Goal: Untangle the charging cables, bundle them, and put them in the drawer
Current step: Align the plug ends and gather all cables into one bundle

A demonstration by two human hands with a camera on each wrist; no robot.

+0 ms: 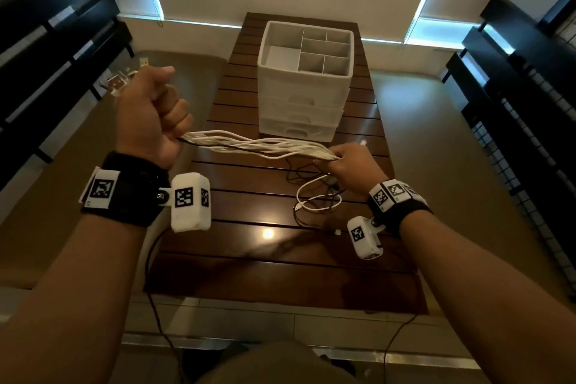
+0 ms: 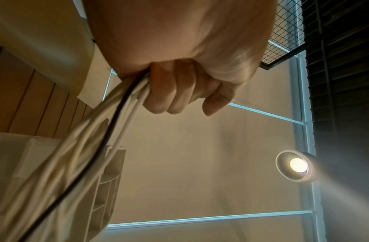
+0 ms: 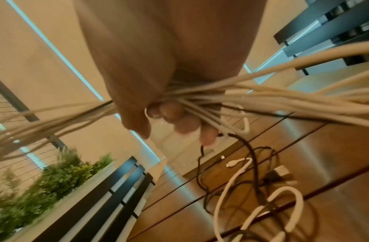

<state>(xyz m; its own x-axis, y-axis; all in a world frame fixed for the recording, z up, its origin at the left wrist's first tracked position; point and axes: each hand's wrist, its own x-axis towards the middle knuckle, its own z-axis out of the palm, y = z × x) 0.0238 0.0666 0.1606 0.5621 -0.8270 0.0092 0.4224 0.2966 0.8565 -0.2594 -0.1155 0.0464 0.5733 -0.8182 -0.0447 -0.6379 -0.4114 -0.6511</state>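
Observation:
A hank of white charging cables with one black strand stretches in the air between my two hands, above the wooden table. My left hand grips the hank's left end in a fist; the left wrist view shows its fingers curled round the cables. My right hand grips the right end, fingers wrapped round the strands. Loose ends, white and black, hang from the right hand and lie tangled on the table. The white drawer unit stands behind, its drawers closed.
The unit's top is an open tray with dividers. Dark slatted benches flank the narrow table on both sides. A black lead runs down from my left wrist camera. Green plants line a wall ledge.

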